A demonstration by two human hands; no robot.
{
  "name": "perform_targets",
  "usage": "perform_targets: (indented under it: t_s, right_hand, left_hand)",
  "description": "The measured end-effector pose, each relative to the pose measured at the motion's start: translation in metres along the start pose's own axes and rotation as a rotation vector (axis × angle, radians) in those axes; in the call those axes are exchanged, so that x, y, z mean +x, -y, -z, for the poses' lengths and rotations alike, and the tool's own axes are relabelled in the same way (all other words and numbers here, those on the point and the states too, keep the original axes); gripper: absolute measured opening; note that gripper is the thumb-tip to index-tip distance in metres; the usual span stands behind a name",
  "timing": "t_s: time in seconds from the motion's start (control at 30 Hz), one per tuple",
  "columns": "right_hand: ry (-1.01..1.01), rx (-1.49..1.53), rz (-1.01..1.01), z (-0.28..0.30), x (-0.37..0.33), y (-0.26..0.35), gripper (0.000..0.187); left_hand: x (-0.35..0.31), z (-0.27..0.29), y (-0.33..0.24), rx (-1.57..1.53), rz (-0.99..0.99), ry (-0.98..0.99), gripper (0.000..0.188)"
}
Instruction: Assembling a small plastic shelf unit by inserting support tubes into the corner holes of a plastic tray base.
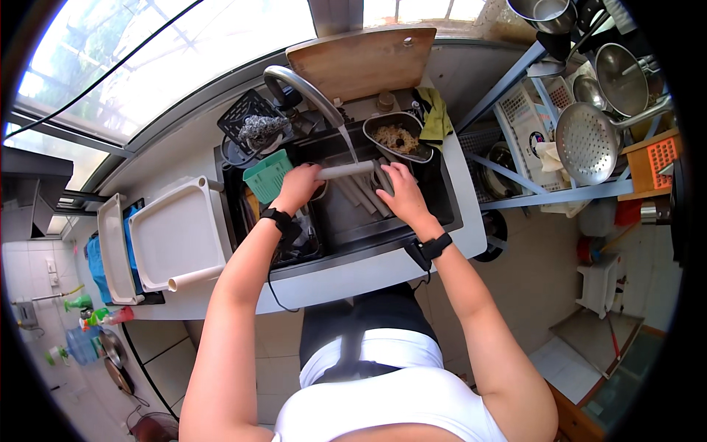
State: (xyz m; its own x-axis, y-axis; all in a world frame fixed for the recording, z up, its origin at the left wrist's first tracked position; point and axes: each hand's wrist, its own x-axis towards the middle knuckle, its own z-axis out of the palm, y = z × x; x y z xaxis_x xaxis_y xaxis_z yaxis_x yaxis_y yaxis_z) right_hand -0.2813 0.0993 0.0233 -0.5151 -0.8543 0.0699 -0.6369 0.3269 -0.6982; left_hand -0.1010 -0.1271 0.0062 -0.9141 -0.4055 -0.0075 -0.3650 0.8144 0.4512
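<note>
A light grey tube lies crosswise over the sink, under water running from the curved faucet. My left hand is closed on the tube's left end. By its other end, my right hand has its thumb and fingers apart, with a darker grey tube close to them; I see no firm hold there. Several more grey tubes rest in the sink basin below. Next to my left hand stands a green plastic basket. Both wrists wear black bands.
White plastic trays lean at the left, a loose tube beside them. Behind the sink stand a wooden board and a strainer of food scraps near a yellow-green cloth. A blue-grey rack with hanging ladles is at right.
</note>
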Motion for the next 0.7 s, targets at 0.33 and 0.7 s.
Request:
perform_targets:
  t_s: [0.33, 0.7]
  right_hand:
    - [0.069, -0.024, -0.088, -0.007, -0.046, -0.018, 0.049]
    - [0.027, -0.063, -0.086, -0.001, -0.073, -0.016, 0.045]
  left_hand:
    - [0.002, -0.014, -0.001, 0.046, 0.067, 0.048, 0.022]
    - [0.027, -0.036, -0.039, -0.019, 0.044, -0.029, 0.028]
